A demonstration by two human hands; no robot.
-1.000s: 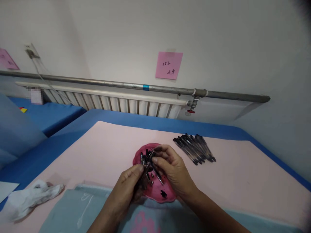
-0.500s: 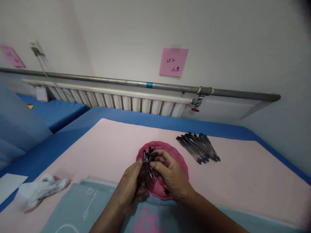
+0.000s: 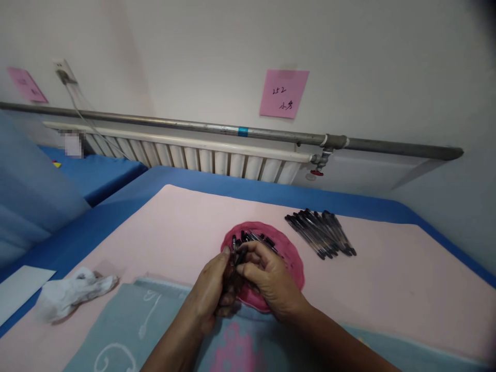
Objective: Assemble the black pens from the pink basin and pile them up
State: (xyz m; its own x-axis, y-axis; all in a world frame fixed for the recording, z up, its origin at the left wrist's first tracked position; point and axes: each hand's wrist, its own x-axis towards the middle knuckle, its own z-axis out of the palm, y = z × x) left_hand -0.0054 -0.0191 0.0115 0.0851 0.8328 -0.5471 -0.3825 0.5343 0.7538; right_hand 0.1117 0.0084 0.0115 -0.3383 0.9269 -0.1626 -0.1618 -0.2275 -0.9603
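Observation:
Over a pink scalloped plate, my left hand and my right hand meet with their fingertips close together. My left hand is closed round dark pen parts, mostly hidden by its fingers. Between the thumb and fingers of my right hand is a black pen part, pinched against what the left holds; its exact shape is blurred. Loose pen parts, black pieces and clear tubes, lie on the plate behind my fingers. To the right of the plate, several black-capped clear pens lie side by side in a row.
The plate stands on a pale pink mat over a blue surface. A grey-green cloth lies along the near edge. At left are a crumpled white cloth and a white sheet. A radiator and pipe run behind.
My right fingers have closed in nearer to my left hand. The clear and black piece that stuck out between the hands no longer shows there. The view has shifted slightly.

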